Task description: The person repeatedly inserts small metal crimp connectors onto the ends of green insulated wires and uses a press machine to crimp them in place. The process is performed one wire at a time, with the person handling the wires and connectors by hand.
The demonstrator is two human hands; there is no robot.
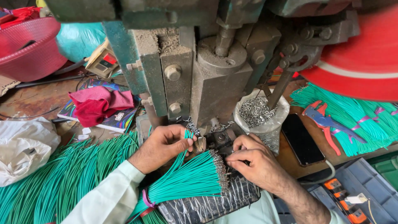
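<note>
My left hand (163, 145) pinches the ends of a few green wires (188, 135) and holds them at the die of a grey press machine (215, 79). My right hand (253, 159) rests at the metal-tipped ends of a bundle of green wires (186, 178), fingers closed on the tips. The bundle fans out across a plastic-covered tray (215, 203) and is tied with a pink band (147, 199) near my left sleeve.
A plastic bag of small metal terminals (259, 114) stands right of the die. A black phone (302, 139), red-blue wire strippers (325, 122) and more green wires (356, 116) lie right. Loose green wires (62, 178), a red cloth (97, 103) and red basket (29, 47) are left.
</note>
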